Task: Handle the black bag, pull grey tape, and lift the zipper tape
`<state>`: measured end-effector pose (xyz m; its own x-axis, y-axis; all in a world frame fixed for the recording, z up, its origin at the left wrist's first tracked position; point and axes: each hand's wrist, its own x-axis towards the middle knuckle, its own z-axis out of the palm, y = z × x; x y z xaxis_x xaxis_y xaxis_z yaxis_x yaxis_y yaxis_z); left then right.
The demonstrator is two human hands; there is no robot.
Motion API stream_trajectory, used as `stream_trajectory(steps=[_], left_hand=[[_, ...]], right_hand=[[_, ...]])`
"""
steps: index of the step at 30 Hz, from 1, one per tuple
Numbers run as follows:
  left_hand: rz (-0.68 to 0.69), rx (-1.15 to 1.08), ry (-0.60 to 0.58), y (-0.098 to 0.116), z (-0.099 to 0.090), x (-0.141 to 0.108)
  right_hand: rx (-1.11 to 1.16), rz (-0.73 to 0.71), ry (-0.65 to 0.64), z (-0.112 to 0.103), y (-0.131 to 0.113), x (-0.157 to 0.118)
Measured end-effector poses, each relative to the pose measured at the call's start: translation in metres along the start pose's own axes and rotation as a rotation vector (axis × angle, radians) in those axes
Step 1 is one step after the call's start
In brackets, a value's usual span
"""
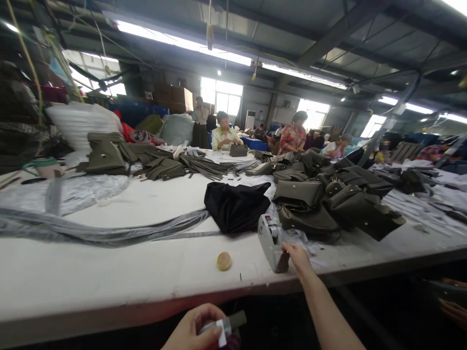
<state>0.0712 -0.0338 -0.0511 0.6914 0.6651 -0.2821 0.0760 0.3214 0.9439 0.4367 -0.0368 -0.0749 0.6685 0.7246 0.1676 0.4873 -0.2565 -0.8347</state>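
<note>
Below the table edge, my left hand (199,328) is closed around a plastic-wrapped olive strap end (237,319). A small white label (221,333) sits on it near my thumb. My right hand (297,257) reaches to the front of a small grey tabletop machine (269,243), which looks like a label or tape dispenser. Its thumb and fingers are pinched at the machine's front side; anything between them is too small to make out. Left of the machine lies a round yellow-rimmed tape roll (224,261). Behind it is a bunched black cloth (237,206).
Olive bags (299,194) are heaped behind the machine. Long plastic-wrapped straps (109,228) stretch across the left of the white table (109,277). More bag parts (164,167) and a cup (45,166) lie farther back. Several people work across the table.
</note>
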Motion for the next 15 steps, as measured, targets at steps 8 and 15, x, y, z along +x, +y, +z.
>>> stream_trajectory(steps=[8, 15], left_hand=[[0.067, -0.104, -0.086, 0.008, -0.006, 0.009], [0.132, -0.071, 0.059, 0.012, 0.004, 0.017]], right_hand=[[-0.028, 0.153, -0.022, -0.019, 0.038, -0.053], [0.235, -0.002, -0.326, 0.003, -0.051, -0.118]])
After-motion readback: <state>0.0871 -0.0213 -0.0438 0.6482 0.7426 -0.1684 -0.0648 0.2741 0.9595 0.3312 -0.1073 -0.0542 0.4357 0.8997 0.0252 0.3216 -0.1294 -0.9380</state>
